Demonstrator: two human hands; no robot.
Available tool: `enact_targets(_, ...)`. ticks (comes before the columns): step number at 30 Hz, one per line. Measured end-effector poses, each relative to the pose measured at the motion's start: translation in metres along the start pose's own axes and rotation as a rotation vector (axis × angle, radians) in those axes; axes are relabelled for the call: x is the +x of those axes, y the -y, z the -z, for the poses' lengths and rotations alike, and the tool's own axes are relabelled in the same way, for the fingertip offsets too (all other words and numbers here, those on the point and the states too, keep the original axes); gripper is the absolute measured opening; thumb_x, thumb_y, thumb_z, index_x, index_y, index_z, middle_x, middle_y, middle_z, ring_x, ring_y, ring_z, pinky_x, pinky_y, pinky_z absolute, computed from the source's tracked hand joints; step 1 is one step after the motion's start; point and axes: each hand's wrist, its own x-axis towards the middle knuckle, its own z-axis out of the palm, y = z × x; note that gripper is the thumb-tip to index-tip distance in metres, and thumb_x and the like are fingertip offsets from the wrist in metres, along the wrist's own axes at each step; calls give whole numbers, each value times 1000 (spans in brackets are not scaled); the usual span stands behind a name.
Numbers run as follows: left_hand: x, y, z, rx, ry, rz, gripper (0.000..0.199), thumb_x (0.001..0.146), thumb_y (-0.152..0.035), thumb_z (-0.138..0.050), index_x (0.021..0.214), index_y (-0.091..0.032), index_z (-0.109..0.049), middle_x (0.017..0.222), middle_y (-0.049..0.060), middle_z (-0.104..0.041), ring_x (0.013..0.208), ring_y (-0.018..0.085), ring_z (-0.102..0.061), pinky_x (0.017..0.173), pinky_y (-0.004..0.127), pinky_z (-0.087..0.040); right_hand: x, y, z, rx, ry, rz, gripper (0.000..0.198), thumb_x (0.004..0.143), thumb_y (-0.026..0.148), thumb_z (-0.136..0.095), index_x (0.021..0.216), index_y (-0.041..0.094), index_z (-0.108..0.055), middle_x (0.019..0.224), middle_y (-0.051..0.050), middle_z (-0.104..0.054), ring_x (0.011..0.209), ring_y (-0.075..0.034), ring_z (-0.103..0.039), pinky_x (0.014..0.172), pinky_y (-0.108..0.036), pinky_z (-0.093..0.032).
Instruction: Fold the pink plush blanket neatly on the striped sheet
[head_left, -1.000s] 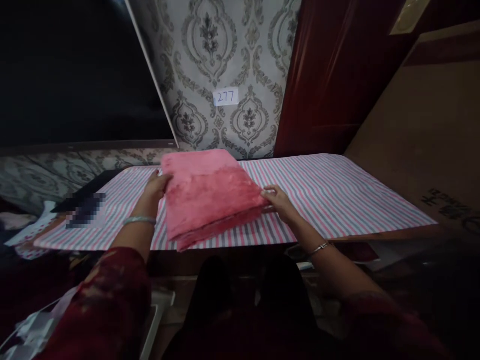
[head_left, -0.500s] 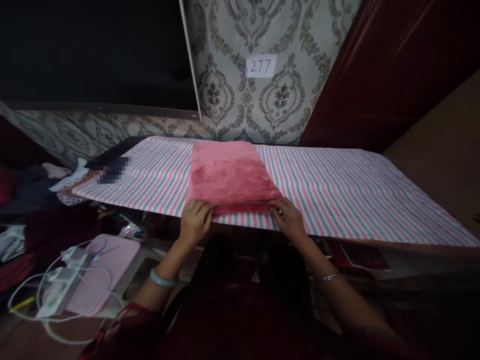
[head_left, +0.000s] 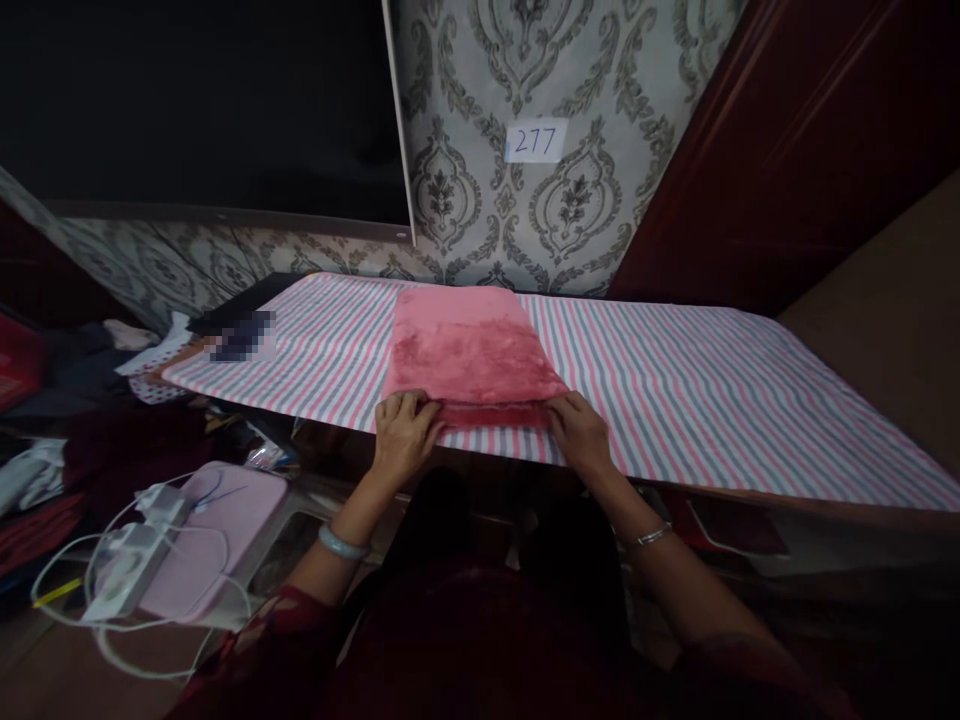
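A folded pink plush towel [head_left: 469, 345] lies flat on a table covered with a pink, grey and white striped cloth [head_left: 675, 380]. My left hand [head_left: 403, 432] grips the towel's near left corner at the table's front edge. My right hand [head_left: 579, 430] grips the near right corner. Both wrists wear bangles, and my dark red sleeves fill the bottom of the view.
A paper label reading 277 [head_left: 535, 141] is stuck on the patterned wallpaper behind the table. A dark screen [head_left: 202, 100] hangs at the upper left. On the floor to the left sit a pink case [head_left: 202, 540] with a white power strip and cables [head_left: 124, 565], plus piled clothes.
One second ago the towel was skewed and held by its sides. It now lies square on the cloth, and both hands have slid to its near corners.
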Motion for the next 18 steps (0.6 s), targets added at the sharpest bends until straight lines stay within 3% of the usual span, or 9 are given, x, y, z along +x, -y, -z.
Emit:
enact_targets(8, 3, 2, -6, -27, -47, -15, 17, 92, -31, -64, 101, -21, -74, 103, 12, -65, 96, 28, -51, 76, 40, -33, 2, 9, -1, -36, 25, -115, 31, 91, 22, -49, 117, 24, -66, 104, -8, -68, 87, -25, -64, 72, -34, -51)
enact_targets(18, 3, -9, -14, -47, -72, -143, 14, 95, -27, -60, 93, -20, -72, 90, 9, -64, 88, 25, -50, 74, 39, -33, 7, 25, 5, -40, 88, -187, 31, 86, 18, -51, 114, 22, -63, 106, -9, -65, 85, -24, -63, 69, -32, -48)
